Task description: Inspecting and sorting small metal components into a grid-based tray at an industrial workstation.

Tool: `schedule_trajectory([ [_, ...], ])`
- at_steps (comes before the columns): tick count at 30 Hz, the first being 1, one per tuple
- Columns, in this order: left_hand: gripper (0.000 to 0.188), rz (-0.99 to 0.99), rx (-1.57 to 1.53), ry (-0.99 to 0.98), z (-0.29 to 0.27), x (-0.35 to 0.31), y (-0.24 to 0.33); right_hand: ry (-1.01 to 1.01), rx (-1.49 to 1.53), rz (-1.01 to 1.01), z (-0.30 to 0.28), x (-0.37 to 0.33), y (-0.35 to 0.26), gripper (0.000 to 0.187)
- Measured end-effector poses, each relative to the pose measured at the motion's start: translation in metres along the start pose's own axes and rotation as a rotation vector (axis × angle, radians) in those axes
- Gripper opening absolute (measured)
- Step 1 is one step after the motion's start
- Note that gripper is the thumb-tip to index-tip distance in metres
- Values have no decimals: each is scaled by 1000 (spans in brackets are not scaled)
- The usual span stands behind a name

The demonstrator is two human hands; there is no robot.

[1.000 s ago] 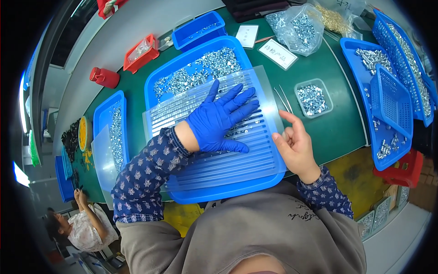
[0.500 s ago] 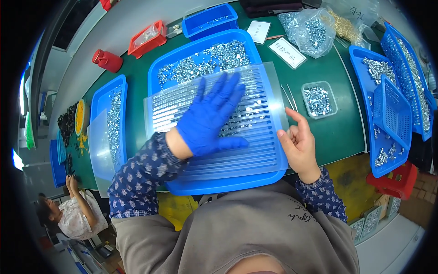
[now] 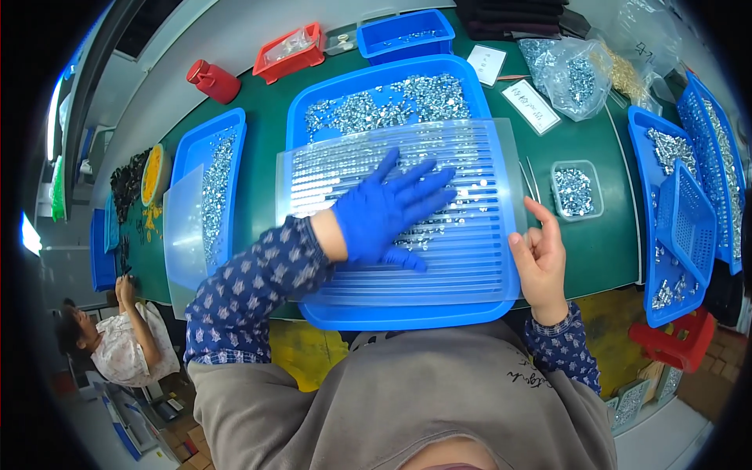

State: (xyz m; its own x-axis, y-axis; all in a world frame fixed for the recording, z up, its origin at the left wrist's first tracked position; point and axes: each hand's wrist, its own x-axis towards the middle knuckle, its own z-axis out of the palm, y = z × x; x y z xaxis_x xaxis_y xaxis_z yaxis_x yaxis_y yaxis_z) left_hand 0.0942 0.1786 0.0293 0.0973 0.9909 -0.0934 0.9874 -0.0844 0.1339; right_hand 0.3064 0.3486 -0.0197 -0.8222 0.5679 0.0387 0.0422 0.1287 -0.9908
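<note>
My left hand (image 3: 384,215), in a blue glove, lies palm down with fingers spread on a clear grooved plate (image 3: 439,274). Small shiny metal pieces (image 3: 329,176) fill the grooves in rows at the upper left, and others lie loose around my fingers. The plate rests across a large blue tray (image 3: 407,315), whose far end holds a heap of the same pieces (image 3: 384,106). At the plate's right edge is my bare right hand (image 3: 542,254). Its thumb and index finger stand apart, the thumb by the edge, and the other fingers are curled.
Tweezers (image 3: 530,182) and a clear tub of metal pieces (image 3: 577,191) lie right of the plate. Blue trays (image 3: 654,313) stand at far right, another (image 3: 235,125) at left. Beyond are a red bin (image 3: 290,56) and bags (image 3: 576,78). Another person (image 3: 129,345) sits lower left.
The whole view has shifted and turned slightly. My left hand has slid toward me over the plate, its fingers now pointing more to the right. My right hand keeps its place by the edge.
</note>
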Motion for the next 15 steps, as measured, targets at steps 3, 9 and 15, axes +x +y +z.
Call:
schedule_trajectory([
  [3, 95, -28, 65, 46, 2, 19, -16, -4, 3, -5, -1, 0, 2, 48],
  [9, 98, 128, -29, -11, 1, 18, -3, 1, 1, 0, -1, 1, 0, 48],
  [15, 94, 46, 93, 71, 4, 36, -21, 5, -9, -12, -2, 1, 0, 47],
])
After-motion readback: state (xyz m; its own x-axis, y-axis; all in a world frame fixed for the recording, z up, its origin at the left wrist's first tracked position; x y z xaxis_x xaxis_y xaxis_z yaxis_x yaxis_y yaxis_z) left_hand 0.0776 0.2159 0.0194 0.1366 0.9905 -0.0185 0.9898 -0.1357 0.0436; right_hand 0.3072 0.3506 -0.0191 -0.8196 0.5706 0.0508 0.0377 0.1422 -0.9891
